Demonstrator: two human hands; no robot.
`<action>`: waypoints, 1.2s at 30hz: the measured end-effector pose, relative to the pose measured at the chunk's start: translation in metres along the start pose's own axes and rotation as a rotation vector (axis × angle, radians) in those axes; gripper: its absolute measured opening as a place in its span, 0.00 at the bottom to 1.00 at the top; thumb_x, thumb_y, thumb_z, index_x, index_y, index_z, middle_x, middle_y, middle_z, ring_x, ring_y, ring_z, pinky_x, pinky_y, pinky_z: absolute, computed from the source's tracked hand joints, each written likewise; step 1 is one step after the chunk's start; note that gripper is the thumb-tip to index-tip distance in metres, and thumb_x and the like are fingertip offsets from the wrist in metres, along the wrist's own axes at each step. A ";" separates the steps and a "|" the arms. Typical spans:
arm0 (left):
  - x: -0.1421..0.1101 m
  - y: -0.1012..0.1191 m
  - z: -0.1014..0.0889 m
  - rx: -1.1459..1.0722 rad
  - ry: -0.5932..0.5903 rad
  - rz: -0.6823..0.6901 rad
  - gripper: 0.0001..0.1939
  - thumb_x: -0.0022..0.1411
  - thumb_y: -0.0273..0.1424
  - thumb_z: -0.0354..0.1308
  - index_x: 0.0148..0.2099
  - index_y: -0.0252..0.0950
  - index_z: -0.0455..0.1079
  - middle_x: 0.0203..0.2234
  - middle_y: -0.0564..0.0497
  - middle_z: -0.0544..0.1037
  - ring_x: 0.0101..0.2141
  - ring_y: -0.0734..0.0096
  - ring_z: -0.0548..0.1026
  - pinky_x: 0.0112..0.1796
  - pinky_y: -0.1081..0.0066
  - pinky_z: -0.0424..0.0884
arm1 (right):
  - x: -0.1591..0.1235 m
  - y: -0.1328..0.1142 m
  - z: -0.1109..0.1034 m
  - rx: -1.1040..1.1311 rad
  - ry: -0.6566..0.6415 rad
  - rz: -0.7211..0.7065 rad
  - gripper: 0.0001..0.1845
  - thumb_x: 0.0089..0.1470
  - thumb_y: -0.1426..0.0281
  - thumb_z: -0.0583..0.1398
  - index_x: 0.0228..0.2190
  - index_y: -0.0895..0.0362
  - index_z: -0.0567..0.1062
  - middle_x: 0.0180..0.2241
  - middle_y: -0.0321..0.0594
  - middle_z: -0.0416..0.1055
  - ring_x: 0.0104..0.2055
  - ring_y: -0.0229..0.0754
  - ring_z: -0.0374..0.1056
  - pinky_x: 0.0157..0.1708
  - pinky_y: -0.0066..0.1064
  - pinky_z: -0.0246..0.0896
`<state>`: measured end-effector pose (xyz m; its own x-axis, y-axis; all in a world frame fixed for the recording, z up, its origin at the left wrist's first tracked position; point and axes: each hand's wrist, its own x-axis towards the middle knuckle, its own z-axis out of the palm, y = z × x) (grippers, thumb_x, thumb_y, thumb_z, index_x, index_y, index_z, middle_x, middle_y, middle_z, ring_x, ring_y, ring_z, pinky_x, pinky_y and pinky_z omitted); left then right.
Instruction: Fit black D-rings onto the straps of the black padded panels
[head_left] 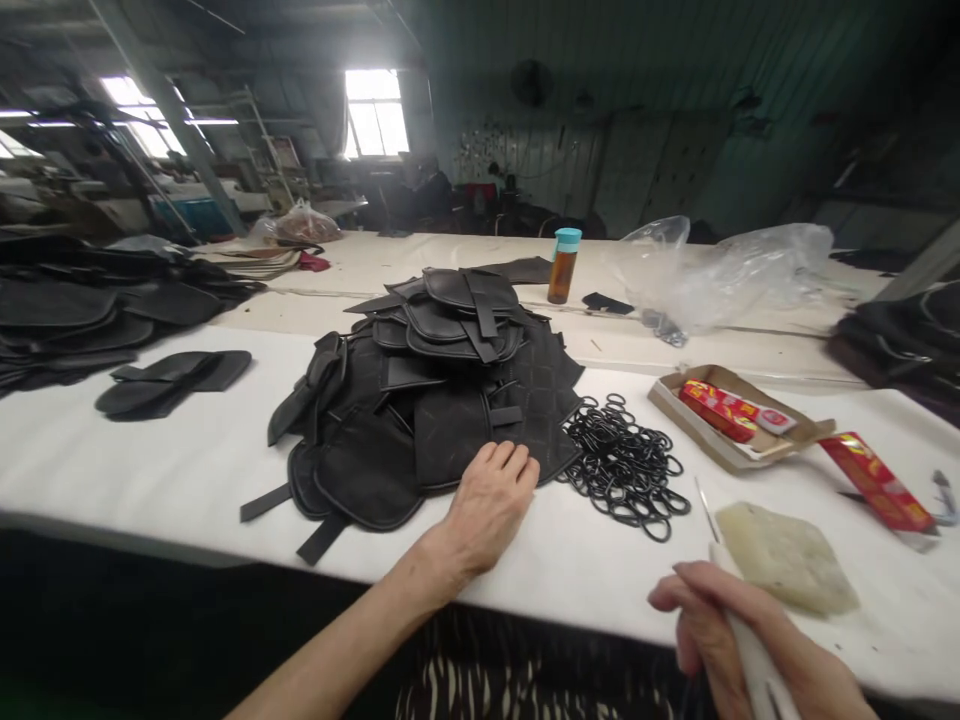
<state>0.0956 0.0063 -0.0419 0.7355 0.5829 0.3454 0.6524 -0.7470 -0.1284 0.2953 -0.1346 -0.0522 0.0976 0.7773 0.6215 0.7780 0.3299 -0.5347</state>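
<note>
A heap of black quilted leather pieces with straps (427,400) lies on the white table (150,450) in front of me. My left hand (491,500) rests flat on the table, fingers stretched, its fingertips touching the near edge of the heap. My right hand (739,640) is closed around a white-handled tool with a thin metal needle tip (739,620), held near the table's front edge. A pile of black rubber rings (626,460) lies just right of the heap. A pale waxy block (784,555) sits beside my right hand.
An open cardboard box with red packets (731,410) and a loose red packet (874,480) lie at the right. A brown bottle with a teal cap (562,265) and clear plastic bags (720,270) stand behind. More black pieces (169,380) and stacks (82,300) sit at the left.
</note>
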 end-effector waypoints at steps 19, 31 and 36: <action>-0.055 -0.033 -0.001 0.148 0.102 -0.273 0.13 0.58 0.24 0.54 0.46 0.32 0.71 0.48 0.37 0.73 0.51 0.48 0.68 0.50 0.47 0.62 | 0.070 -0.012 0.080 -0.511 -0.334 -0.553 0.08 0.48 0.81 0.57 0.28 0.57 0.69 0.26 0.40 0.67 0.27 0.42 0.61 0.29 0.31 0.50; -0.060 -0.039 0.017 0.192 0.257 -0.385 0.12 0.63 0.26 0.48 0.45 0.31 0.71 0.45 0.37 0.75 0.48 0.53 0.72 0.46 0.55 0.68 | 0.082 -0.003 0.106 -0.555 -0.381 -0.749 0.10 0.46 0.83 0.57 0.26 0.56 0.69 0.25 0.39 0.66 0.27 0.41 0.58 0.31 0.32 0.51; -0.061 -0.040 0.018 0.176 0.281 -0.451 0.11 0.62 0.24 0.49 0.43 0.31 0.71 0.45 0.37 0.75 0.47 0.54 0.72 0.47 0.55 0.68 | 0.093 -0.004 0.091 -0.515 -0.255 -0.765 0.10 0.52 0.82 0.53 0.27 0.58 0.70 0.24 0.42 0.66 0.27 0.42 0.58 0.31 0.31 0.53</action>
<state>0.0279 0.0068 -0.0748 0.3151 0.7068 0.6333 0.9294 -0.3648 -0.0552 0.2447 -0.0148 -0.0449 -0.6410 0.5624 0.5223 0.7586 0.5679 0.3196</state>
